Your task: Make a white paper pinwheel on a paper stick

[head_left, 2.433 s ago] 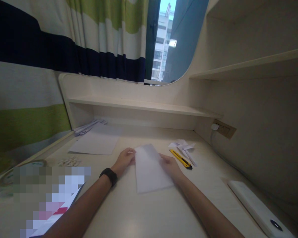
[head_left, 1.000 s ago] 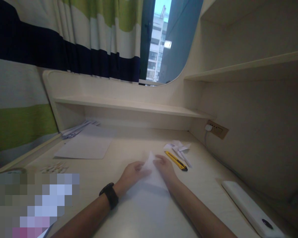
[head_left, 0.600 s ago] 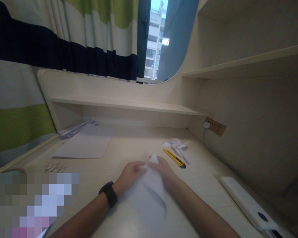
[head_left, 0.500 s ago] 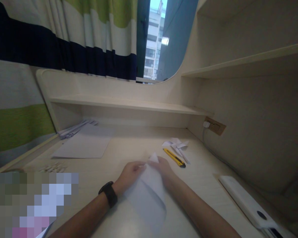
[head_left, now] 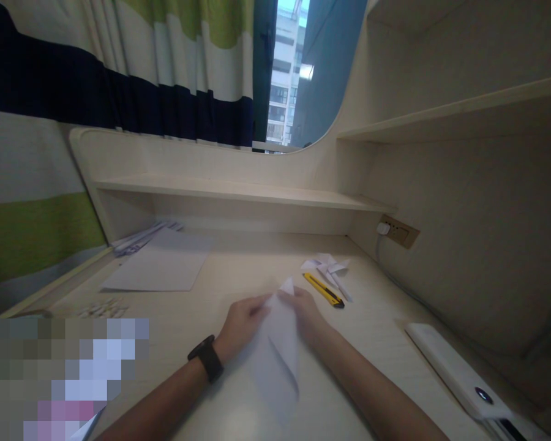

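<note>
Both hands meet over a white sheet of paper [head_left: 278, 349] near the middle of the desk [head_left: 376, 331]. The left hand [head_left: 239, 323], with a dark watch [head_left: 205, 358] on its wrist, comes in from the near left and pinches the far left edge of the paper between thumb and fingers. The right hand [head_left: 305, 312] comes in from the near right and grips the far right edge, its fingers curled over the top. The far tip of the paper pokes up as a small white point between the two hands, while the rest of the sheet runs back toward the person, bowed and partly folded, with its near end resting on the desk between the forearms.

Just to the far right of the right hand lies a yellow utility knife [head_left: 324, 290], close to the fingers but not touching them. Beyond it sits a small folded paper shape [head_left: 327, 265]. On the far left of the desk lies a flat blank sheet [head_left: 158, 269], with a bundle of paper strips [head_left: 142, 237] at its far corner. A white remote-like device [head_left: 454, 370] rests along the near right edge. A wall socket [head_left: 397, 229] with a white plug is set into the right wall, below a shelf [head_left: 239, 192] that runs along the back of the desk.
</note>
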Motion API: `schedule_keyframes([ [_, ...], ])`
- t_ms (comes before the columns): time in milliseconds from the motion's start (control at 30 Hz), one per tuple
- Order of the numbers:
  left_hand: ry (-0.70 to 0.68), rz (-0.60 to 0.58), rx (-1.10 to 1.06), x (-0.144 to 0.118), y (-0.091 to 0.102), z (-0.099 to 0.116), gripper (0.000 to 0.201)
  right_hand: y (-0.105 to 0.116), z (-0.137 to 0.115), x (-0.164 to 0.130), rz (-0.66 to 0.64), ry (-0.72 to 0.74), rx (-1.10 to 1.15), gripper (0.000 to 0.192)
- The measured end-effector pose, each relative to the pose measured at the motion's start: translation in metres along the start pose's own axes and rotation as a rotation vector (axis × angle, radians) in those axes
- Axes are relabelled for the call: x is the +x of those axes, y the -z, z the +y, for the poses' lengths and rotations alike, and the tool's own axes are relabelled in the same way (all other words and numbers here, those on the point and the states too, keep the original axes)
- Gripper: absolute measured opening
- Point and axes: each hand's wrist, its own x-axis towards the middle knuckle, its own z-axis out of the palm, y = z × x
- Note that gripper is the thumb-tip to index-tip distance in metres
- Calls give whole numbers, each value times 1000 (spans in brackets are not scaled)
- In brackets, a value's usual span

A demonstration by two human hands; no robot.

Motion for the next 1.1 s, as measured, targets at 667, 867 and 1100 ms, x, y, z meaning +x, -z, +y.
schedule_keyframes([
  [667, 84, -177, -288, 3, 7, -3, 35, 29, 0, 21, -1, 49, 64, 27],
  [867, 186, -196, -233, 5, 9, 4, 43, 26, -1, 19, 1, 74, 32, 27],
  [1100, 327, -63, -164, 3, 2, 6, 33, 9, 0, 7, -89, 37, -45, 29],
])
